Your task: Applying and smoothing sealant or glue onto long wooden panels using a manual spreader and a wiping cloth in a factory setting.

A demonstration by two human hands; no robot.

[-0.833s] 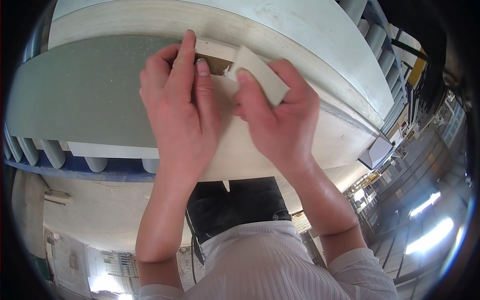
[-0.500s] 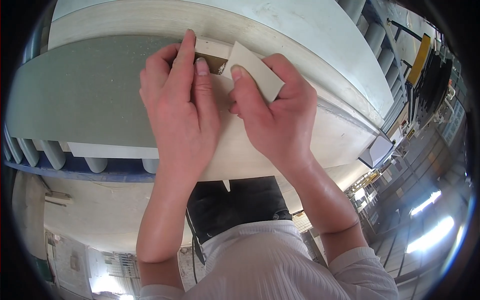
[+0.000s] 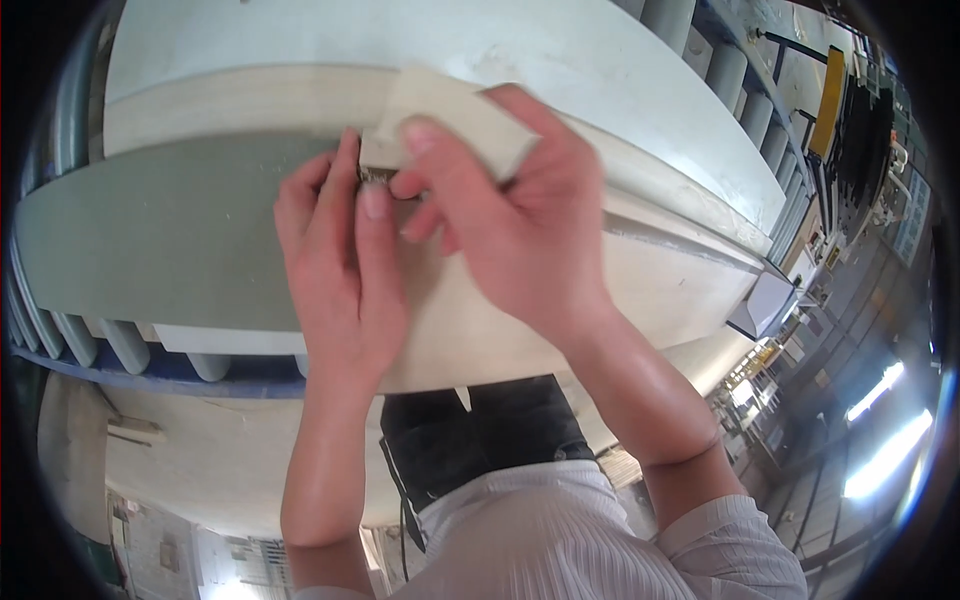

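Note:
My right hand (image 3: 525, 220) pinches a flat cream rectangular piece (image 3: 465, 125) between thumb and fingers, tilted over the edge of a pale panel (image 3: 490, 310). A small dark recess (image 3: 378, 175) in that edge shows beside the piece; it looks rough inside. My left hand (image 3: 340, 250) lies with fingers stretched out at the end of a grey-green sheet (image 3: 170, 230). Its index fingertip and thumb rest on either side of the recess's left end. Motion blurs my right fingers and the cream piece, so the exact contact with the edge cannot be told.
Beyond the pale panel lies a large white board (image 3: 400, 35) with a wooden edge. Grey rollers (image 3: 125, 345) in a blue frame (image 3: 255, 383) run under the panels at left, with more rollers at far right. A yellow bar (image 3: 826, 105) stands at far right.
My right hand has moved left with the cream piece, which now covers part of the recess. The panels appear slightly lower in view. My left hand stays by the recess's left end.

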